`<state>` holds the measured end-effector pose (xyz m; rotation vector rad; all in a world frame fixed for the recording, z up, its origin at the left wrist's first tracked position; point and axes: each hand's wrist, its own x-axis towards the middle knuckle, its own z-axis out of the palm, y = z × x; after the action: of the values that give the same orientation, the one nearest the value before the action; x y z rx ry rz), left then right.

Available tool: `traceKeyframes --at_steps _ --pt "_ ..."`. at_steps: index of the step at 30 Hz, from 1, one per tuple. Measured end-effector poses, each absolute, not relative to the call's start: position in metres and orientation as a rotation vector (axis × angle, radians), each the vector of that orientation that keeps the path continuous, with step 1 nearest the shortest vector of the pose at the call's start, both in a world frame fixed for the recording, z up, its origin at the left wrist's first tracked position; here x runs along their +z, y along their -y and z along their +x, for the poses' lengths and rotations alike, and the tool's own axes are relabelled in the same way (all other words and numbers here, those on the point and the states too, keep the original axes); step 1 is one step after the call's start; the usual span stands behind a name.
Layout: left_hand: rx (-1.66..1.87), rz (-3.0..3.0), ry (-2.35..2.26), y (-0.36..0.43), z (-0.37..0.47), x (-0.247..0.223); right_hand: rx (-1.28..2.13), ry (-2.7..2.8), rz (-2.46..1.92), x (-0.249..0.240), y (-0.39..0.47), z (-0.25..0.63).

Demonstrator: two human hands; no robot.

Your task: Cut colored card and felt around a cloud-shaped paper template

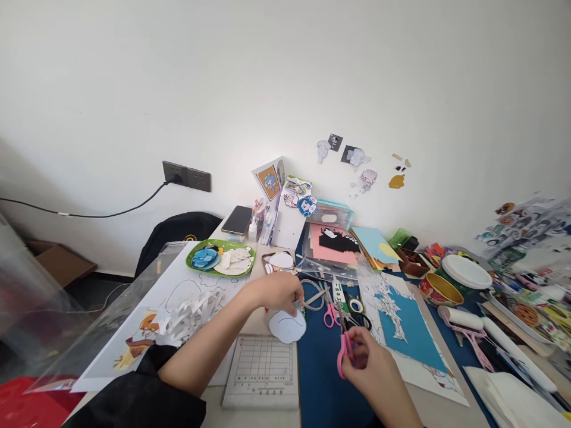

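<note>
My left hand (pixel 282 291) reaches in from the left and pinches a pale rounded paper cutout (pixel 288 328) with a curved line drawn on it. The cutout hangs over the top edge of a printed grid pad (pixel 263 371). In my right hand (pixel 368 359) is a pair of scissors with pink handles (pixel 344 355), their blades pointing away from me. A second pair of pink-handled scissors (pixel 330 315) lies just beyond, near a roll of tape (pixel 355 305). Behind my left hand is a small tray of cutouts (pixel 280 260).
A green tray (pixel 243 274) holds blue and white paper pieces. White paper strips (pixel 191 315) lie on a drawn sheet at left. To the right are a blue sheet (pixel 413 327), a lint roller (pixel 461 321) and a white-lidded tub (pixel 466 271). Coloured paper (pixel 375 245) lies at the back.
</note>
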<state>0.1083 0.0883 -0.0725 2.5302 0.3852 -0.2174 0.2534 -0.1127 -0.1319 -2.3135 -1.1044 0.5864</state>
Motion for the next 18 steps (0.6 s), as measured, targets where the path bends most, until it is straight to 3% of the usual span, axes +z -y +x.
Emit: traceKeyframes --at_steps 6,10,18 --pt "0.356 2.243 -0.377 -0.082 0.082 -0.035 0.808 1.258 -1.69 -0.063 0.073 0.255" --pt "0.541 2.062 -0.403 -0.072 0.068 -0.021 0.875 1.321 -1.487 -0.027 0.042 0.244" --pt "0.763 1.537 -0.496 -0.07 0.068 -0.02 1.027 1.405 -1.276 -0.025 0.009 0.222"
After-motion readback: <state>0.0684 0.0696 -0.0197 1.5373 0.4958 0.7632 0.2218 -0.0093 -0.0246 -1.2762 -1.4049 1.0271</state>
